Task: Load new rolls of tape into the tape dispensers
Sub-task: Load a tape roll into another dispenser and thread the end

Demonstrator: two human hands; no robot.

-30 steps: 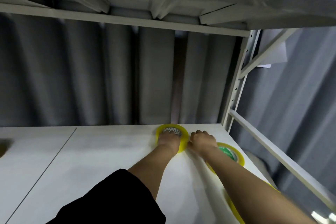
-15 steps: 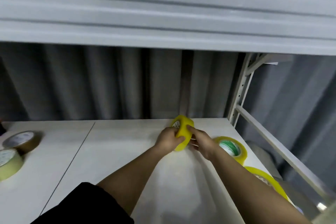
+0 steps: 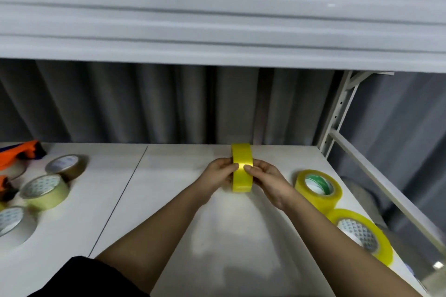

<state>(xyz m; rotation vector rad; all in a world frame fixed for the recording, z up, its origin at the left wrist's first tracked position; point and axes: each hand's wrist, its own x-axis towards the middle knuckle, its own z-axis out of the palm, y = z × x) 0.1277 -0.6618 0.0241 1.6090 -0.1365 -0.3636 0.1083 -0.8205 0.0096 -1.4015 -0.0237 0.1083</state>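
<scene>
Roll: a yellow tape roll [image 3: 242, 171] is held up on its edge at the middle of the white shelf [image 3: 169, 176].
Left hand [image 3: 220, 172]: fingers are curled on the roll at 9 o'clock.
Right hand [image 3: 264, 175]: fingers are pinched on the roll at 3 o'clock.
Other rolls: two yellow rolls [image 3: 318, 188] are seen at 4 o'clock, paler rolls [image 3: 45, 191] at 9 o'clock.
Dispenser: an orange tape dispenser [image 3: 20, 154] is seen at 10 o'clock.
</scene>
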